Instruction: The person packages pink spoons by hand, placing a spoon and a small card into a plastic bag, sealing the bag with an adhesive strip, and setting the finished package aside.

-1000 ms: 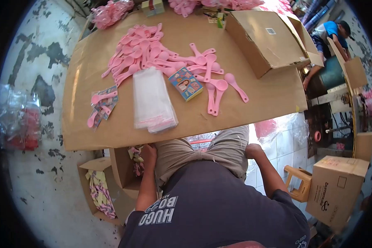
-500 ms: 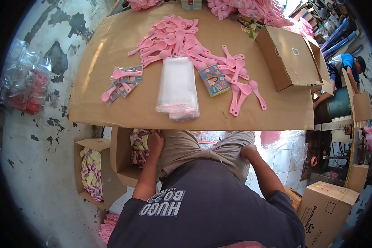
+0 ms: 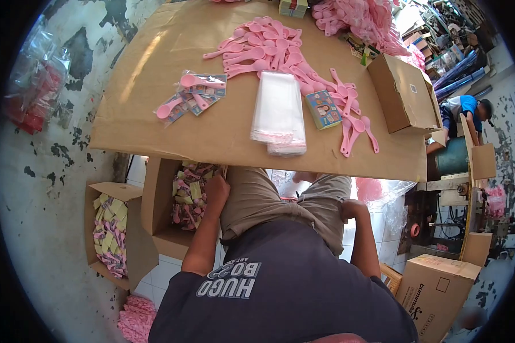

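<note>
My left hand [image 3: 217,191] is closed beside my left thigh, at the edge of an open cardboard box [image 3: 160,197] under the table. Whatever its fingers hold, if anything, is hidden. That box contains many packed pink spoons with cards [image 3: 189,197]. My right hand [image 3: 355,210] rests against my right thigh with its fingers curled, nothing visible in it. On the table lie a heap of pink measuring spoons [image 3: 263,48], a stack of clear plastic bags [image 3: 277,108], a stack of printed cards [image 3: 324,110] and several bagged spoons with cards [image 3: 194,94].
Brown cardboard covers the table [image 3: 171,134]. An open carton [image 3: 403,94] stands at its right, near more bagged pink spoons [image 3: 355,17]. Another filled box [image 3: 111,234] sits on the floor at left, a closed carton [image 3: 438,291] at right. A co-worker [image 3: 469,117] bends over at far right.
The view has shifted, so the tabletop things appear farther right and the boxes at left show more of their contents. My right hand has curled inward at my thigh. A foot now shows under the table.
</note>
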The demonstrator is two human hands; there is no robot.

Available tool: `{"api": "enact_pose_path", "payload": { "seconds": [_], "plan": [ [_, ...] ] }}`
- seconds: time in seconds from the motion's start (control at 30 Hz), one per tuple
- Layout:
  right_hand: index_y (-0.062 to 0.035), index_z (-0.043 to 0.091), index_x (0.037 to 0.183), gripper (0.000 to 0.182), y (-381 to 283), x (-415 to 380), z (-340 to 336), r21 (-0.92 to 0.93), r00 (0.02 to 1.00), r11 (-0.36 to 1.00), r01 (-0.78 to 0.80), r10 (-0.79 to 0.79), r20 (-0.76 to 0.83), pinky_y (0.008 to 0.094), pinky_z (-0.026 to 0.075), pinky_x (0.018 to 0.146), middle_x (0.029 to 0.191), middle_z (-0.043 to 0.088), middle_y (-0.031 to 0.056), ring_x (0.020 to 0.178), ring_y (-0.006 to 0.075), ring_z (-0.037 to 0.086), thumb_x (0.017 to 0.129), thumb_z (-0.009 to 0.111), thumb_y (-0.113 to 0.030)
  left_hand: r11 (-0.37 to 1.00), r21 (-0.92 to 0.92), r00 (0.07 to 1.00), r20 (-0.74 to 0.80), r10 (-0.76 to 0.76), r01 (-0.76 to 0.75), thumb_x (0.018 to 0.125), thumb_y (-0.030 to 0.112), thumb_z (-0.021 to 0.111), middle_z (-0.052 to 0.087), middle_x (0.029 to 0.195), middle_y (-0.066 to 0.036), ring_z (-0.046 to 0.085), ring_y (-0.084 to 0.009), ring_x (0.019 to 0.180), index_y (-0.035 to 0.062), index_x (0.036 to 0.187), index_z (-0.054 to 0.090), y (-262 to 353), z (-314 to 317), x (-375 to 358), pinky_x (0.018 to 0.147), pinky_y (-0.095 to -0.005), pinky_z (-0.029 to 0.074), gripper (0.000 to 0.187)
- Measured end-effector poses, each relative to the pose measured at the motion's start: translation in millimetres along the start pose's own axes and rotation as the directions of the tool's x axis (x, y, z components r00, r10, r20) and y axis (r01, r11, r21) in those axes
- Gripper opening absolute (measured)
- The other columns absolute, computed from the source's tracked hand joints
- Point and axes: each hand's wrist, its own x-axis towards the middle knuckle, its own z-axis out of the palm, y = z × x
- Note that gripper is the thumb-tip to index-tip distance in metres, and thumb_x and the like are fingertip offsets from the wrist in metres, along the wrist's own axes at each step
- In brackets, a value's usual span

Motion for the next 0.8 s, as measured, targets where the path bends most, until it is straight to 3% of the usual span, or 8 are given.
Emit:
{"api": "enact_pose_path", "payload": {
  "seconds": [0.07, 0.23, 0.4, 0.47, 0.53, 0.63, 0.73, 0.8],
  "plan": [
    [-0.0018, 0.08, 0.088, 0.039, -3.5, -40.1, -20.0, 0.271, 0.997, 0.96, -0.065, 0.075, -0.029, 0.0411, 0.06, 0.079, 0.096, 0.077, 0.0186, 0.09, 0.0319, 0.075, 0.057, 0.086, -0.024, 1.0, 0.011, 0.996, 0.094, 0.015, -0.016, 0.084, 0.01, 0.063, 0.069, 0.073, -0.026, 0.072, -0.0421, 0.072, -0.0031, 0.108, 0.07, -8.0, 7.0, 2.5, 0.064, -0.0523, 0.058, 0.028],
    [-0.0019, 0.08, 0.08, 0.035, -0.3, -73.8, -15.9, 0.429, 0.987, 0.901, -0.07, 0.124, -0.101, 0.0398, 0.057, 0.071, 0.081, 0.075, 0.0198, 0.074, 0.0287, 0.073, 0.058, 0.087, -0.029, 0.999, -0.051, 0.99, 0.142, 0.002, 0.005, 0.084, 0.009, 0.062, 0.069, 0.075, -0.027, 0.072, -0.0429, 0.074, -0.0033, 0.114, 0.069, 8.1, -16.9, 3.0, 0.068, -0.0529, 0.058, 0.034],
    [-0.005, 0.083, 0.08, 0.02, -1.9, -105.7, -13.4, 0.679, 0.986, 0.728, 0.095, 0.025, -0.164, 0.0346, 0.055, 0.071, 0.079, 0.078, 0.0103, 0.072, 0.0182, 0.072, 0.073, 0.077, -0.023, 0.999, -0.001, 0.975, 0.219, 0.035, -0.036, 0.083, 0.008, 0.062, 0.069, 0.076, -0.027, 0.071, -0.0449, 0.075, -0.0043, 0.116, 0.068, 7.9, -22.4, 2.4, 0.069, -0.0542, 0.057, 0.035],
    [-0.0081, 0.082, 0.074, 0.022, -6.2, -107.2, -3.0, 0.779, 0.938, 0.58, 0.238, 0.072, -0.34, 0.0375, 0.054, 0.072, 0.076, 0.075, 0.0141, 0.07, 0.0244, 0.069, 0.071, 0.071, -0.027, 1.0, -0.002, 0.941, 0.338, 0.019, -0.019, 0.087, 0.009, 0.061, 0.069, 0.076, -0.028, 0.07, -0.0467, 0.076, -0.0051, 0.113, 0.068, 4.5, -22.0, 3.5, 0.071, -0.0558, 0.056, 0.03],
    [-0.0031, 0.08, 0.073, 0.027, -16.2, -103.2, 3.9, 0.812, 0.927, 0.528, 0.25, 0.113, -0.358, 0.0382, 0.054, 0.075, 0.075, 0.074, 0.015, 0.072, 0.026, 0.068, 0.073, 0.067, -0.027, 1.0, -0.018, 0.949, 0.314, 0.011, -0.005, 0.089, 0.01, 0.06, 0.068, 0.076, -0.03, 0.07, -0.0473, 0.077, -0.0058, 0.111, 0.068, 4.3, -25.7, 4.3, 0.071, -0.0559, 0.056, 0.028],
    [0.0046, 0.072, 0.078, 0.033, -30.6, -89.7, 15.4, 0.863, 0.831, 0.38, 0.332, 0.314, -0.458, 0.0388, 0.051, 0.078, 0.08, 0.07, 0.0191, 0.081, 0.0297, 0.067, 0.079, 0.062, -0.027, 0.997, -0.072, 0.954, 0.298, 0.013, 0.009, 0.093, 0.014, 0.059, 0.067, 0.078, -0.032, 0.069, -0.0487, 0.078, -0.0074, 0.108, 0.067, 2.6, -30.2, 8.0, 0.073, -0.0564, 0.055, 0.028],
    [0.0061, 0.065, 0.084, 0.032, -52.0, -67.6, 25.7, 0.847, 0.74, 0.318, 0.426, 0.416, -0.528, 0.0412, 0.05, 0.077, 0.085, 0.063, 0.02, 0.08, 0.0284, 0.061, 0.084, 0.06, -0.026, 0.996, -0.087, 0.949, 0.313, 0.026, 0.002, 0.095, 0.019, 0.058, 0.067, 0.079, -0.032, 0.068, -0.0497, 0.08, -0.0086, 0.108, 0.067, -2.6, -38.8, 10.0, 0.073, -0.0575, 0.054, 0.031],
    [0.0056, 0.059, 0.091, 0.026, -67.5, -56.0, 30.7, 0.818, 0.674, 0.386, 0.426, 0.468, -0.572, 0.0429, 0.049, 0.08, 0.089, 0.062, 0.0223, 0.082, 0.0337, 0.06, 0.091, 0.055, -0.02, 0.997, -0.079, 0.952, 0.307, 0.015, 0.01, 0.096, 0.02, 0.057, 0.068, 0.08, -0.032, 0.068, -0.05, 0.08, -0.0087, 0.107, 0.066, -5.5, -40.3, 14.2, 0.074, -0.058, 0.053, 0.032]
  ]
}}
